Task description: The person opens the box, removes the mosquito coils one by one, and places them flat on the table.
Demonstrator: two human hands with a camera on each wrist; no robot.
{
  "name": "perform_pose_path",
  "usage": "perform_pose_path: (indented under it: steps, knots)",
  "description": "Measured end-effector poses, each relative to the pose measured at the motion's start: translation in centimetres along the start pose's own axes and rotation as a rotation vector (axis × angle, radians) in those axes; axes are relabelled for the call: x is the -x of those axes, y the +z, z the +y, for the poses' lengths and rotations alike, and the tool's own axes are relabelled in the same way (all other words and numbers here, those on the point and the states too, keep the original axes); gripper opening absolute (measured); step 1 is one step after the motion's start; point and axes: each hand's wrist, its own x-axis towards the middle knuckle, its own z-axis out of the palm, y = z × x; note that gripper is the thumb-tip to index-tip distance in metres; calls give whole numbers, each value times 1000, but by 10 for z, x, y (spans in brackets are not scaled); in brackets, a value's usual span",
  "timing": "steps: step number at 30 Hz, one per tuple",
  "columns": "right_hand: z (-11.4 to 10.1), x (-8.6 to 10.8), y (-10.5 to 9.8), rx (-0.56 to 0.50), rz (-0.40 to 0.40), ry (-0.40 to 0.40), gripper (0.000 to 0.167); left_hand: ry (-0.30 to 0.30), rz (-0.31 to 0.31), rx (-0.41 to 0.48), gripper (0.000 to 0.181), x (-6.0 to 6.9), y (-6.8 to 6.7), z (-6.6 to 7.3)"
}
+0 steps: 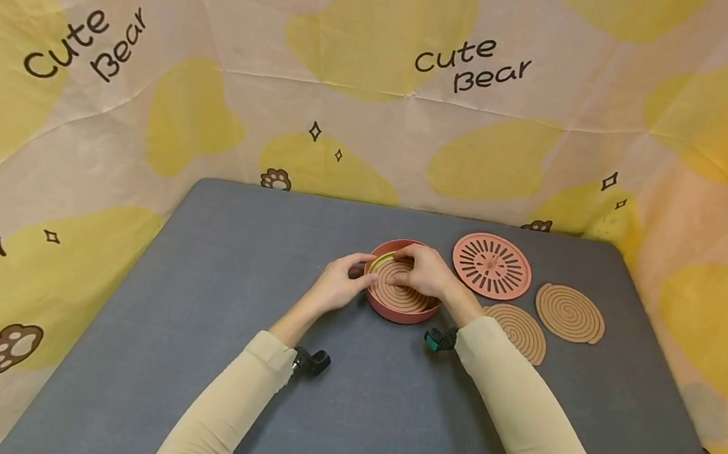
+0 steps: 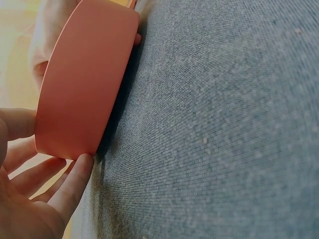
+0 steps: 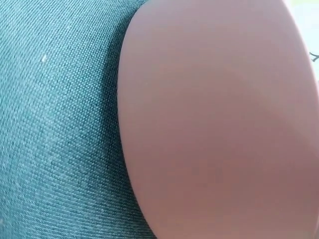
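Observation:
A round pinkish-red mosquito coil box (image 1: 402, 318) stands on the grey table, with a brown mosquito coil (image 1: 401, 299) inside it. Part of a yellow-green arc (image 1: 382, 259) shows between the coil and the box wall. At the box's left side, my left hand (image 1: 337, 284) holds its rim and wall between thumb and fingers, as the left wrist view also shows on the box wall (image 2: 87, 79). My right hand (image 1: 425, 271) reaches over the box from the right, bent fingers and thumb at the coil's far edge. The right wrist view shows only the box wall (image 3: 214, 124) and cloth; its fingertips are hidden there.
A slotted pink lid (image 1: 492, 265) lies behind and right of the box. Two more spiral coils, one near the right forearm (image 1: 515, 333) and partly covered by it, the other farther right (image 1: 570, 313), rest on the table (image 1: 252, 259). Patterned cloth (image 1: 375, 131) hangs around the table.

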Motion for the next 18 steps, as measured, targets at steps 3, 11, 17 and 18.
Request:
perform_pose_path:
  steps: [3,11,17,18]
  knots:
    - [-1,1,0,2,10,-8,57,2,1,2,46,0,0,-1]
    - [-1,3,0,-4,45,-41,56,-3,2,-1,46,-1,0,0]
    - [-2,4,0,3,58,-56,57,-5,7,-2,45,0,0,-1]
    - [-3,5,0,4,60,-56,57,-6,8,-1,45,0,0,-1]
